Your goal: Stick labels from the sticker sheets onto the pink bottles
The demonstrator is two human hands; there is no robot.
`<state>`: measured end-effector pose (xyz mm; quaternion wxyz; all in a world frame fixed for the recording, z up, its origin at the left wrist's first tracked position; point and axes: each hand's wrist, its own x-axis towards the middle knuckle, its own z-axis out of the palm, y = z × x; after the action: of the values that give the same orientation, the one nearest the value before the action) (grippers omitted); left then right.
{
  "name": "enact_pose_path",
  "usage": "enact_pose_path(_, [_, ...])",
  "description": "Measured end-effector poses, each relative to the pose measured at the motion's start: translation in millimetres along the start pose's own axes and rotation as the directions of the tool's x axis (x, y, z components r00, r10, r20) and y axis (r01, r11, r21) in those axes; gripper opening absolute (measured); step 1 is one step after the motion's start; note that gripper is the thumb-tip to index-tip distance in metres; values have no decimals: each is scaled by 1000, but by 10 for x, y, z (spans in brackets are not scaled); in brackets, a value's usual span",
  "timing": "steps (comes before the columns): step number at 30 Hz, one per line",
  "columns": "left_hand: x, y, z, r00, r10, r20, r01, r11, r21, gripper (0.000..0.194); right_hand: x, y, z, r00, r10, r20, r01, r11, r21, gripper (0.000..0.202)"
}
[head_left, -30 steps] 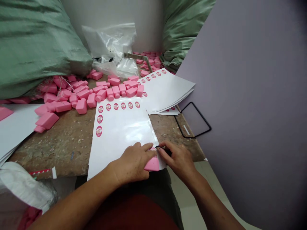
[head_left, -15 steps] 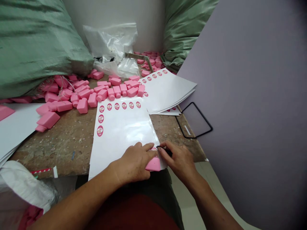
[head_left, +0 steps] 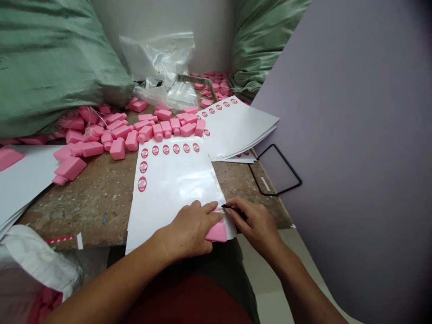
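My left hand [head_left: 192, 228] is closed around a small pink bottle [head_left: 218, 231], which lies on a white sticker sheet [head_left: 168, 193] at the table's front edge. Part of an oval label shows on the bottle between my fingers. In my right hand [head_left: 251, 220] a slim black pointed tool [head_left: 236, 209] is gripped, its tip at the bottle's far end. Whether it is tweezers or a knife I cannot tell. Oval pink labels [head_left: 165, 149] remain along the sheet's top row and left side.
Pink bottles [head_left: 118, 148] are heaped across the back of the worn table [head_left: 111, 193]. Another stack of label sheets [head_left: 239, 126] lies behind to the right, beside a black wire frame [head_left: 285, 166]. Green sacks [head_left: 54, 63], a clear plastic bag [head_left: 162, 58] and a lilac panel [head_left: 351, 135] surround the table.
The view has shifted slightly. My right hand has drawn back a little to the right with the black tool, while my left hand keeps its hold on the bottle.
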<state>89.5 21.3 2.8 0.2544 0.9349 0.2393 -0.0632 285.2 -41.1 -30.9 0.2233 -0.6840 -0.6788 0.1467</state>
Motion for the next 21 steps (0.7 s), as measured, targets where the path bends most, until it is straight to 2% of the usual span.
enact_pose_path(4, [-10,19,8,1000,-19,-12,19,1000,0,60,-10,-4,-4,999,-7,38,9,999,-44,17])
enact_pose_path(10, [-15,44,-9,1000,-30,3,30,1000,2,59,2,-33,5,999,-49,-21,45,987,-154,17])
enact_pose_path(21, [-18,25,16,1000,-21,-13,21,1000,14,59,-18,-40,19,999,-21,-40,14,988,-152,18])
